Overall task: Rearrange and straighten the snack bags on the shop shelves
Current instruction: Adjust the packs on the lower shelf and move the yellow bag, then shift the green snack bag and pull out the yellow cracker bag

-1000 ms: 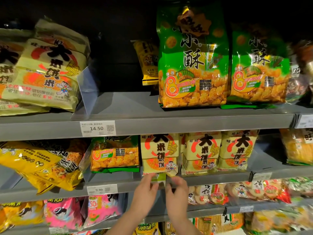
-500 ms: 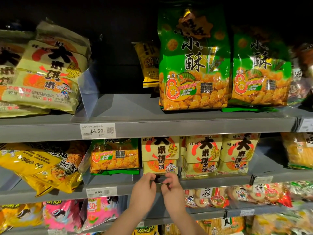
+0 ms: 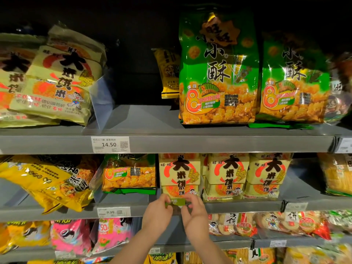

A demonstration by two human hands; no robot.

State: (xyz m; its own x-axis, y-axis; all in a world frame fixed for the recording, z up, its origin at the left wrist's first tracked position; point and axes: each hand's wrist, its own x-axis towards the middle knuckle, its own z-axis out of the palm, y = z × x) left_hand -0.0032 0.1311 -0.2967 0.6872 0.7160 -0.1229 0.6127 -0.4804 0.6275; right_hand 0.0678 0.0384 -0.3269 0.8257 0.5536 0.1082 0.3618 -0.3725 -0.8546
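Note:
Both my hands are at the front edge of the middle shelf (image 3: 238,207). My left hand (image 3: 157,214) and my right hand (image 3: 195,216) pinch a small green tag (image 3: 176,202) between fingertips, one at each end. The tag lies just below a cream rice-cracker bag (image 3: 180,174) that stands upright. Two more cream bags (image 3: 225,176) (image 3: 266,176) stand in a row to its right. A small green snack bag (image 3: 129,174) sits to its left. What the tag is fixed to is hidden by my fingers.
The top shelf (image 3: 152,143) carries two tall green bags (image 3: 219,73) (image 3: 293,82), leaning cream bags (image 3: 57,79) at the left and a bare gap between them. Yellow bags (image 3: 43,183) slump on the middle shelf's left. Price labels (image 3: 110,144) line the edges.
My hands have closed in on each other and risen slightly to the shelf edge. Their fingertips now pinch the green tag, which lifts a little in front of the cream bag.

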